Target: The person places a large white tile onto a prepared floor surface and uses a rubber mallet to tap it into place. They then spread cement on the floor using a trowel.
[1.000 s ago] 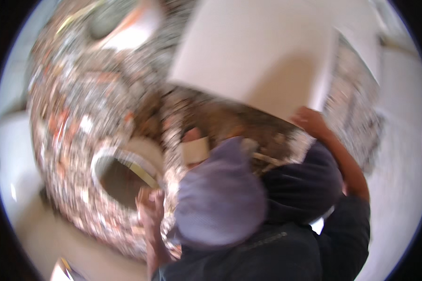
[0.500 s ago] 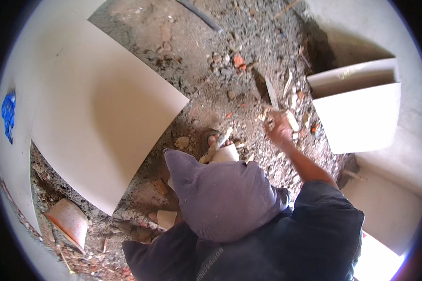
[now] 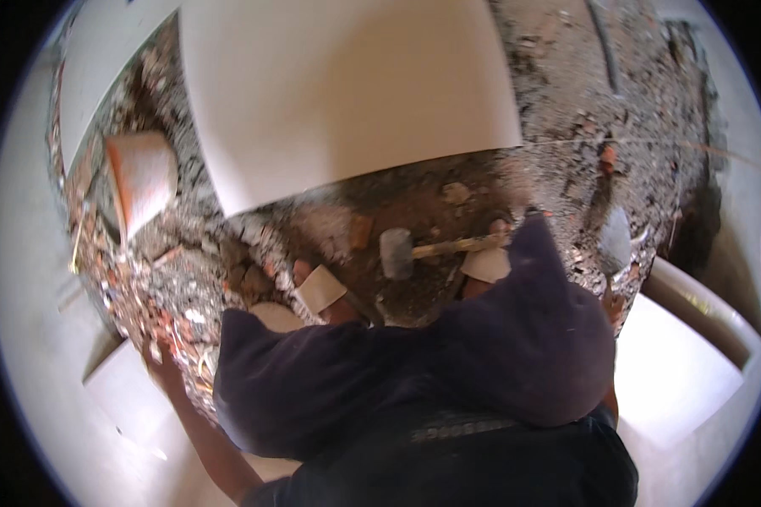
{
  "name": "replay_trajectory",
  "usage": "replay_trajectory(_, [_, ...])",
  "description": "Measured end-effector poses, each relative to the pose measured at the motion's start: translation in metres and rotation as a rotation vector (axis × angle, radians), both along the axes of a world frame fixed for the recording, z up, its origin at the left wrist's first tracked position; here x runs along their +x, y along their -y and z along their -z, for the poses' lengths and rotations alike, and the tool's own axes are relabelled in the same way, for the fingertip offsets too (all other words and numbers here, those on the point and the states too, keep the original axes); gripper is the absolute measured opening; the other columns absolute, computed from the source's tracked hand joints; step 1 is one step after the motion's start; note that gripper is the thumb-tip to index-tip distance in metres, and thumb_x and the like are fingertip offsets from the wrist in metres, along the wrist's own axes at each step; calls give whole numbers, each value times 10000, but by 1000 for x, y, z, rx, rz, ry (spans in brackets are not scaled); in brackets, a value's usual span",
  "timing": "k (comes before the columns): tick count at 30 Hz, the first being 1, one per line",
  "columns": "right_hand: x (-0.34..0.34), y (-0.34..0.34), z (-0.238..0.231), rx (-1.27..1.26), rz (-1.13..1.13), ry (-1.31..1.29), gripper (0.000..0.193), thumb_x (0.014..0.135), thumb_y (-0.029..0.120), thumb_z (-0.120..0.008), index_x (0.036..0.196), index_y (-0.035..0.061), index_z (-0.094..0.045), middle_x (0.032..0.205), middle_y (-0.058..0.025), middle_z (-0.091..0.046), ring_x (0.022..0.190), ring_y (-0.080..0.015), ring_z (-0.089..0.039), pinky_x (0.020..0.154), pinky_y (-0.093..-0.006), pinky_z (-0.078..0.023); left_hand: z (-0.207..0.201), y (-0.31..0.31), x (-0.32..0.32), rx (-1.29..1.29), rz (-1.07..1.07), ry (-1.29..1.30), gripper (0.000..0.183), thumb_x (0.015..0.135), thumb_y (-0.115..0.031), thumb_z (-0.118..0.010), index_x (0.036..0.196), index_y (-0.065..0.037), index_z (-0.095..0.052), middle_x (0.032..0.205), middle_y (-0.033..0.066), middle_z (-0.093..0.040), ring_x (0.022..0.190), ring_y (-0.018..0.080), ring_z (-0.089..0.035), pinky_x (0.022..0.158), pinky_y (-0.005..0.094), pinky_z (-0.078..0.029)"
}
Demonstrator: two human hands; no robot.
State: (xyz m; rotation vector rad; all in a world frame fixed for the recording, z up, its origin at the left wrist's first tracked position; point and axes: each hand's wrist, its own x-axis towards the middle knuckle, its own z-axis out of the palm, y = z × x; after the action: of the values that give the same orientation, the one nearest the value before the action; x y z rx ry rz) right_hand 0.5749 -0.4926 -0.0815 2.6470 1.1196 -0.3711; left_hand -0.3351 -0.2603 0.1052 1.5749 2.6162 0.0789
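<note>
Broadly, rough earth (image 3: 558, 101) spreads over the floor, crumbly and grey-brown, mixed with brick bits and pale chips. Across it lies a large smooth sheet (image 3: 330, 110), off-white and gently curved at its near edge. Dark cloth covers the person's spread knees (image 3: 397, 363). To the right sits a white box-like form (image 3: 676, 363), flat-faced; at the left, a curved piece (image 3: 148, 182), whitish with an orange edge. Between the sandalled feet rests a mallet (image 3: 396, 253), its blunt grey head leftward, its wooden handle reaching the right foot. Beyond the right knee is a trowel-like tool (image 3: 615, 237), with a flat, dull, pale grey blade. Its long axis runs nearly straight away from the person, blade outward, near end toward the right hand (image 3: 615, 304). That hand is partly covered by the knee, so I can't tell whether it grips the tool. The left hand (image 3: 162, 363), blurred, is loosely spread over the rubble, apparently holding nothing.
</note>
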Motion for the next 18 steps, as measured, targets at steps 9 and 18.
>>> replay_trajectory(9, [-148, -270, -135, -51, -691, -451, 234, 871, 162, -615, 1041, 44, -507, 786, -183, -591, 715, -382, -610, 661, -476, -486, 156, -133, 141, -21, 506, 256, 340, 941, -285, -595, 1153, -21, -622, 1158, 190, -645, 1101, 345, -606, 960, 425, -476])
replay_trajectory(18, [-426, -356, -92, -401, -1049, -536, 251, 925, 272, -538, 1012, 41, -494, 949, -172, -610, 745, -361, -666, 646, -458, -547, 239, -219, 127, 47, 443, 241, 477, 999, -401, -412, 1402, -150, -459, 1446, 77, -471, 1388, 236, -368, 1149, 492, -203])
